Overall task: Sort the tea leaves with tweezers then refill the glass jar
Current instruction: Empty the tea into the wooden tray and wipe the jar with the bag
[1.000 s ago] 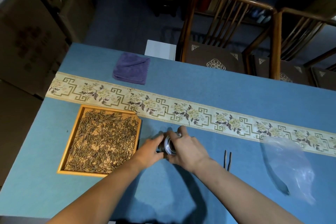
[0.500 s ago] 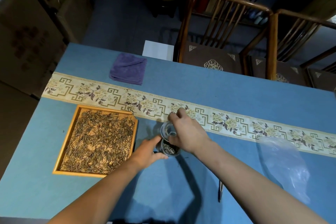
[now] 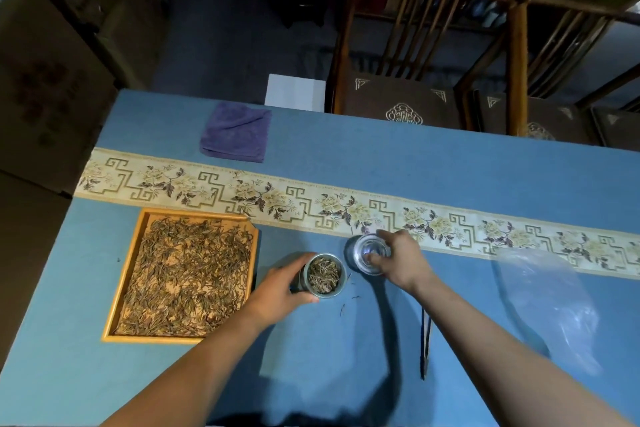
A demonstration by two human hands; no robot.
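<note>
A glass jar [image 3: 323, 276] stands open on the blue tablecloth, part filled with tea leaves. My left hand [image 3: 278, 291] grips its side. Just to the right, my right hand [image 3: 398, 260] holds the jar's glass lid [image 3: 369, 253] down at the cloth, by the patterned band. A wooden tray [image 3: 110, 305] spread with loose tea leaves [image 3: 187, 274] lies left of the jar. Dark tweezers [image 3: 425, 340] lie on the cloth under my right forearm. A few stray leaves sit near the jar's base.
A clear plastic bag [image 3: 543, 302] lies at the right. A purple cloth [image 3: 237, 132] sits folded at the far left side of the table. Two wooden chairs [image 3: 415, 45] stand behind the far edge. Cardboard boxes [image 3: 52, 62] line the floor at left.
My right hand has lifted the lid off the jar and carried it right, down to the cloth. My left hand stayed on the jar, whose leaves now show.
</note>
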